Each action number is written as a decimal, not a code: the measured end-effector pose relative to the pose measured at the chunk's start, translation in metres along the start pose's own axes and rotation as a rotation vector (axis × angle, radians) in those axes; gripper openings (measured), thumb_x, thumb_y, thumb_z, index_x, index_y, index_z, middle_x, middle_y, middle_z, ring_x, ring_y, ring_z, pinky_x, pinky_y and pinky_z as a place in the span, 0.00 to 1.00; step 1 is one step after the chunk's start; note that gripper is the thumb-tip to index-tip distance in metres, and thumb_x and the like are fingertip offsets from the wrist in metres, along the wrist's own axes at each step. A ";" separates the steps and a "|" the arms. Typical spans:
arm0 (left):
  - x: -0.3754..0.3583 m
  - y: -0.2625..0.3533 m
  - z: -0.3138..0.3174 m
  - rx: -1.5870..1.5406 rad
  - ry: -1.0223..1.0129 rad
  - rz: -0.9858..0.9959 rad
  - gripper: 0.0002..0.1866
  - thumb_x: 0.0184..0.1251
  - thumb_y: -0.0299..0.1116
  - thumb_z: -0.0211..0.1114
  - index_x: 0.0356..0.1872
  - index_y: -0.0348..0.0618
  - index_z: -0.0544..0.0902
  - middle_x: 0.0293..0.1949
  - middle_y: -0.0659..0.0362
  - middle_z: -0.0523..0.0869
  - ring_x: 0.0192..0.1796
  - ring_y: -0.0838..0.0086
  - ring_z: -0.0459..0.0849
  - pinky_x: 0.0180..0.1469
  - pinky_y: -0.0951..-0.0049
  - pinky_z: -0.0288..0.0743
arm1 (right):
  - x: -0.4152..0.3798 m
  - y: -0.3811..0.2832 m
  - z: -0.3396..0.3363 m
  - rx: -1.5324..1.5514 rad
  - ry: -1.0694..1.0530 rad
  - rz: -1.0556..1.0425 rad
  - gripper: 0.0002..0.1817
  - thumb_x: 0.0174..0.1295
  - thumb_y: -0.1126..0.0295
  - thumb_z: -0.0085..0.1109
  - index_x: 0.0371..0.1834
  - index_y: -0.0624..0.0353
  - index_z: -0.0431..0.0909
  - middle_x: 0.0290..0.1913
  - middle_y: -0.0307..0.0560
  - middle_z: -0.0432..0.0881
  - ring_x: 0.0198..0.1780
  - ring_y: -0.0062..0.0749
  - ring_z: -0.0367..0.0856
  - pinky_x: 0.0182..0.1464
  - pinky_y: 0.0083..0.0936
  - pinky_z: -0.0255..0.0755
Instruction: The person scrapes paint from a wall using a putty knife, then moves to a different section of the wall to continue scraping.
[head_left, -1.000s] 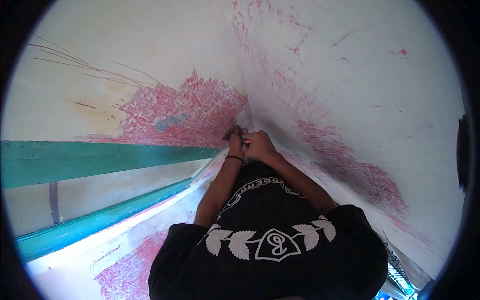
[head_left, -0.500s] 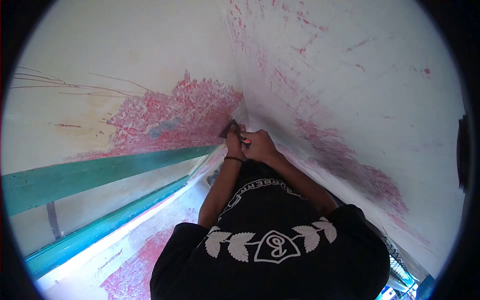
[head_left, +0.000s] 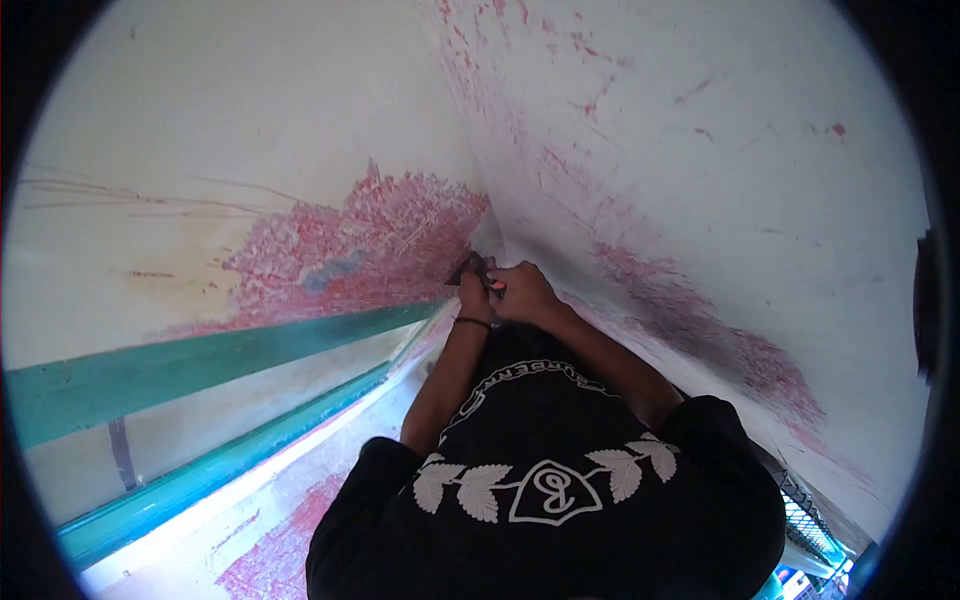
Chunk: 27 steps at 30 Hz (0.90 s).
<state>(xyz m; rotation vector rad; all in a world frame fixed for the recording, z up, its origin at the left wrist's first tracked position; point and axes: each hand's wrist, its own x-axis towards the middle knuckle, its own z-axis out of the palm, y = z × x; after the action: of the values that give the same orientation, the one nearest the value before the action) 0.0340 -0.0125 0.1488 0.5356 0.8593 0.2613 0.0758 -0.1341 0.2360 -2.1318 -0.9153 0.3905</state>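
A paint scraper (head_left: 461, 268) with a dark flared blade and a black-and-red handle is at the inside corner of two walls. My right hand (head_left: 524, 291) is wrapped round its handle. Close beside it, my left hand (head_left: 474, 296) closes on the scraper near the blade, a dark band round the wrist. The blade lies against or very near the left wall's patch of rough pink, scraped paint (head_left: 400, 225); actual contact cannot be made out. My fingers partly cover the handle.
A green horizontal rail (head_left: 210, 352) runs along the left wall below the patch, with a teal ledge (head_left: 220, 455) lower down. The right wall (head_left: 720, 200) is white with pink streaks. Black mesh (head_left: 808, 515) shows at lower right.
The view has tilted slightly, so the left wall and rail sit a little lower. My hands and the scraper stay together near the corner, with the blade's angle slightly changed.
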 end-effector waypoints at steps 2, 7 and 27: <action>-0.014 0.009 0.001 0.042 -0.110 -0.011 0.12 0.75 0.38 0.52 0.35 0.42 0.78 0.31 0.57 0.81 0.33 0.68 0.79 0.37 0.68 0.75 | -0.011 -0.023 -0.019 0.063 0.057 -0.018 0.21 0.45 0.64 0.66 0.44 0.59 0.86 0.33 0.58 0.86 0.36 0.56 0.85 0.46 0.44 0.80; -0.009 0.004 0.004 0.052 -0.043 -0.042 0.13 0.75 0.38 0.52 0.36 0.41 0.78 0.31 0.57 0.81 0.33 0.68 0.80 0.37 0.67 0.76 | -0.011 -0.008 -0.007 -0.015 0.009 0.035 0.21 0.45 0.64 0.66 0.44 0.60 0.85 0.32 0.58 0.86 0.35 0.56 0.85 0.46 0.43 0.80; -0.018 0.004 0.026 0.008 0.002 -0.025 0.18 0.76 0.41 0.50 0.41 0.35 0.80 0.32 0.55 0.83 0.32 0.69 0.80 0.39 0.70 0.77 | -0.020 -0.019 -0.031 -0.010 0.039 0.061 0.21 0.47 0.64 0.66 0.46 0.59 0.84 0.33 0.57 0.86 0.36 0.56 0.84 0.46 0.43 0.79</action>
<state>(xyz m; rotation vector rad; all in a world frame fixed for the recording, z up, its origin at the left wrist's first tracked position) 0.0424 -0.0253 0.1765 0.5317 0.8684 0.2354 0.0690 -0.1564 0.2702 -2.1725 -0.8336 0.3743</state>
